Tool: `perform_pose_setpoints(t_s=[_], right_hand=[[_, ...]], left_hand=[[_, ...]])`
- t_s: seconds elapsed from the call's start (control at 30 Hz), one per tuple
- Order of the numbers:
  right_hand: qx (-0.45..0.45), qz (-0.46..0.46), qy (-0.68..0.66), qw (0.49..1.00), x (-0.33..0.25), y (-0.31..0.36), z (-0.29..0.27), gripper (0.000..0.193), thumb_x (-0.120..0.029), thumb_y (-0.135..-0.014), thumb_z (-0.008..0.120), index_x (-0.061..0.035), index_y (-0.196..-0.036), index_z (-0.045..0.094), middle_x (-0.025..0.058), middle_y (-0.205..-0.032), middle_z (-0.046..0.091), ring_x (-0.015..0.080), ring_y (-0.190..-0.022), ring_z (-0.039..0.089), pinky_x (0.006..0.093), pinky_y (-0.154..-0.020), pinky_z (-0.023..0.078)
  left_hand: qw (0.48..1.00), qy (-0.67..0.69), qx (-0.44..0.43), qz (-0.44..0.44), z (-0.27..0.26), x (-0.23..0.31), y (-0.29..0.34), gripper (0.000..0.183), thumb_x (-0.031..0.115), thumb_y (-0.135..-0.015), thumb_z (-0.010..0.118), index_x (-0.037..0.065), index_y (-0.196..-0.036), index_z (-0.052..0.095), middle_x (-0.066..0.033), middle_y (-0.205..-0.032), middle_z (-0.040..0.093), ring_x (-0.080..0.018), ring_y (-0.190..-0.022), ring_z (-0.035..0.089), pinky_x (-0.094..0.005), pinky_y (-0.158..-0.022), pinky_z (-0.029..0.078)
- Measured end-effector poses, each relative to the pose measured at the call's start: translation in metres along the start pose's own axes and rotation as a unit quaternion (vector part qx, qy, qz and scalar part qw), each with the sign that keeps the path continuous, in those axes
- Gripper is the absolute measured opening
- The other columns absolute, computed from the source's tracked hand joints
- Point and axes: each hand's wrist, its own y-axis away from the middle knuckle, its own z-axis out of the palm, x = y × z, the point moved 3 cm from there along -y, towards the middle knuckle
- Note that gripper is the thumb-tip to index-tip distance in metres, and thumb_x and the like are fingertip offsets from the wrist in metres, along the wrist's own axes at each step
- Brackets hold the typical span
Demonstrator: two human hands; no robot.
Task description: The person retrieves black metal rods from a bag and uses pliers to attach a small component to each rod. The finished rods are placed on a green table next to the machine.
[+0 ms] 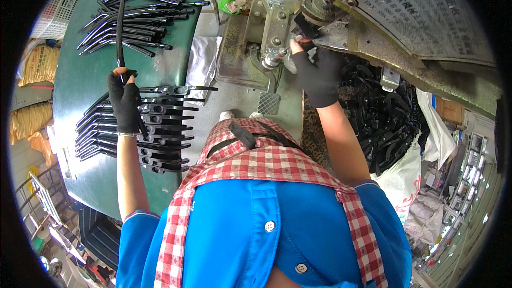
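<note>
My left hand (125,108), in a black fingerless glove, is closed around a long, slightly curved black bar (120,34) above the green table. Beneath it lies a row of black handle-like parts (165,119) with holes in their wide ends. My right hand (318,74), gloved the same way, reaches to the machine (276,26). Its fingers are bent together beside the round metal fitting (272,58); what they grip, if anything, cannot be made out. A dark piece (305,25) shows just beyond those fingertips.
More black bars (128,32) lie in rows on the green table (80,82). A foot pedal (269,103) sits below the machine. At right, a white sack (397,181) holds a heap of black parts (376,122). The machine's heavy body with a plate (421,10) overhangs the upper right.
</note>
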Motion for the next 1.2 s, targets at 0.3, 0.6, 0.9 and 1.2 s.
perform_pose_setpoints(t_s=[0.3,0.6,0.9,1.2], right_hand=[[-0.003,0.205,-0.054,0.977,0.134,0.043,0.017,0.026,-0.01,-0.077,0.072,-0.0044,-0.102,0.066,0.0045,-0.086,0.067,0.0162,-0.076,0.062,0.0318,-0.074,0.049],[-0.242,0.111,0.509,0.819,0.276,0.062,-0.05,0.039,-0.034,-0.081,0.063,-0.0215,-0.118,0.058,0.0138,-0.134,0.048,0.0353,-0.123,0.045,0.0457,-0.1,0.039],[0.004,0.192,0.037,0.981,0.181,0.055,-0.107,0.032,-0.024,-0.083,0.069,-0.0038,-0.104,0.055,0.0098,-0.095,0.063,0.0249,-0.085,0.063,0.0393,-0.073,0.053],[0.237,0.325,-0.613,0.68,0.073,0.051,-0.139,0.027,-0.025,-0.095,0.052,-0.0027,-0.108,0.058,0.011,-0.096,0.063,0.0208,-0.088,0.06,0.0308,-0.079,0.053]], left_hand=[[0.994,-0.094,-0.021,0.049,-0.006,0.003,0.011,0.036,0.002,-0.092,0.057,0.004,-0.126,0.044,0.0012,-0.081,0.051,-0.0058,-0.071,0.042,-0.0201,-0.066,0.037],[0.897,-0.407,-0.033,0.167,-0.026,0.039,0.026,0.022,0.022,-0.094,0.06,0.003,-0.105,0.059,-0.0098,-0.077,0.064,-0.0165,-0.064,0.06,-0.0287,-0.061,0.047],[0.876,-0.447,-0.122,0.13,-0.032,0.042,0.043,0.027,0.025,-0.093,0.06,-0.002,-0.098,0.059,-0.0164,-0.071,0.061,-0.0248,-0.059,0.06,-0.0329,-0.054,0.043],[0.917,-0.299,-0.258,0.054,0.004,0.041,0.027,0.034,0.027,-0.094,0.057,-0.007,-0.097,0.055,-0.0142,-0.068,0.049,-0.0195,-0.062,0.042,-0.0326,-0.06,0.039]])
